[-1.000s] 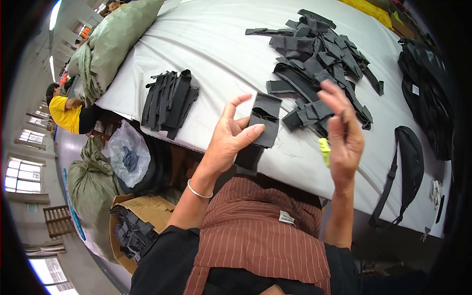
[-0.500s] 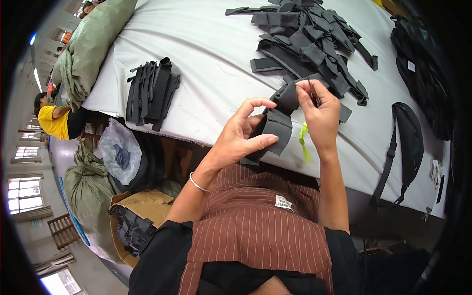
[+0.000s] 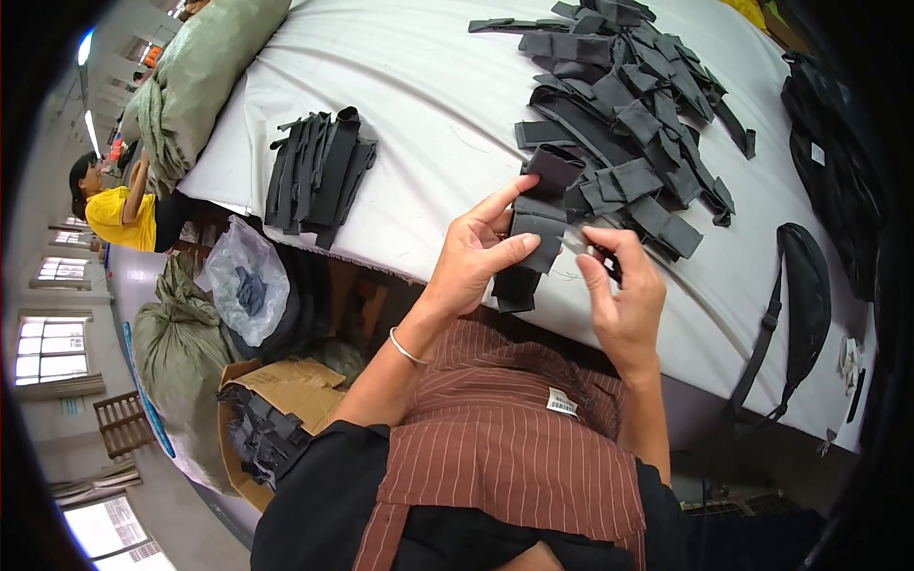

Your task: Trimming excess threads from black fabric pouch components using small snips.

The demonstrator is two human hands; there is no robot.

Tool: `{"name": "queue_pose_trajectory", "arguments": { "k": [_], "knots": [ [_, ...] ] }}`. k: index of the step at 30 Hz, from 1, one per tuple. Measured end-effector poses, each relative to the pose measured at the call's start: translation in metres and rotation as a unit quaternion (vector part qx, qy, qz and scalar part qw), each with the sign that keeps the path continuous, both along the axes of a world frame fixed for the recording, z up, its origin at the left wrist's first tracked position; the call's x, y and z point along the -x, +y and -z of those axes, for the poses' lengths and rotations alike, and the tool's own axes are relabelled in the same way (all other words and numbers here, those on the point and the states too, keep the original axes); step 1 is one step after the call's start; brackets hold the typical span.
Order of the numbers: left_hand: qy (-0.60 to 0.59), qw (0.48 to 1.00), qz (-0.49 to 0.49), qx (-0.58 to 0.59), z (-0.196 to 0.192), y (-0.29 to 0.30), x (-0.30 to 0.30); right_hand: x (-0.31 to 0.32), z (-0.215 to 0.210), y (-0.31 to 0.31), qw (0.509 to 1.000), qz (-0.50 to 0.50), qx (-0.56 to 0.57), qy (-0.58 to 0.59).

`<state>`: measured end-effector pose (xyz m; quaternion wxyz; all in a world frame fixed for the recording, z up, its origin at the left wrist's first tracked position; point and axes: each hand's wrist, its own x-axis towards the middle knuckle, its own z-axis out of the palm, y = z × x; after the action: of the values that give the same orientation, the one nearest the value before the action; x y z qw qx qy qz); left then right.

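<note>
Left hand (image 3: 476,255) pinched folded dark-grey fabric strip (image 3: 541,225), right hand (image 3: 630,297) gripped small snips (image 3: 606,256) just beside it.

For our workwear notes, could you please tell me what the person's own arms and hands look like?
The left grip and right grip are ordinary hands without gloves. A thin, silver-coloured bangle, apparently metal, circles the left forearm near the wrist; none shows on the right. Plain black fabric sleeves end around the elbows, leaving both forearms uncovered.

Pale wall (image 3: 71,438), paned window (image 3: 49,348), tube light (image 3: 85,47), slatted rack (image 3: 124,425)
</note>
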<state>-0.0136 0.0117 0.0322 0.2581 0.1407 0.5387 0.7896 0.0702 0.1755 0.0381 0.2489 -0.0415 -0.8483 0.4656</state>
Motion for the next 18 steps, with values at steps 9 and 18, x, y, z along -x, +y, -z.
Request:
{"name": "queue_pose_trajectory", "arguments": {
  "k": [9, 18],
  "knots": [
    [0.056, 0.998, 0.016, 0.026, -0.001, 0.0, -0.006, 0.016, -0.002, -0.015, 0.997, 0.009, -0.053, 0.053],
    [0.05, 0.998, 0.018, 0.037, 0.0, -0.003, -0.008, 0.016, 0.001, -0.017, 0.996, 0.011, -0.065, 0.058]
  ]
}}
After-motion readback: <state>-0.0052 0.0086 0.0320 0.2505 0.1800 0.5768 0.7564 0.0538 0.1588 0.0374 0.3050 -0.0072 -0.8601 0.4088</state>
